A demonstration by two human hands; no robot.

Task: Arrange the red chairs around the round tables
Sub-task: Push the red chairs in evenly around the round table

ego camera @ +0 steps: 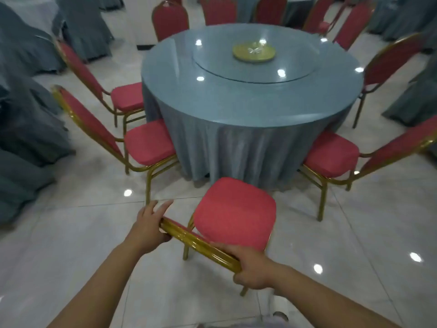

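red padded chair with a gold metal frame [234,216] stands on the pale tiled floor [354,233] just short of the round desk under a grey-blue cloth [250,95], in the gap between two seated neighbours. its seat points away from the hands toward the desk; the top rail runs slantwise, left end farther. left hand [147,229] rests on that rail, fingers spread and loose; right hand [251,266] is curled tight round the nearer end. likely a straight push forward remains.
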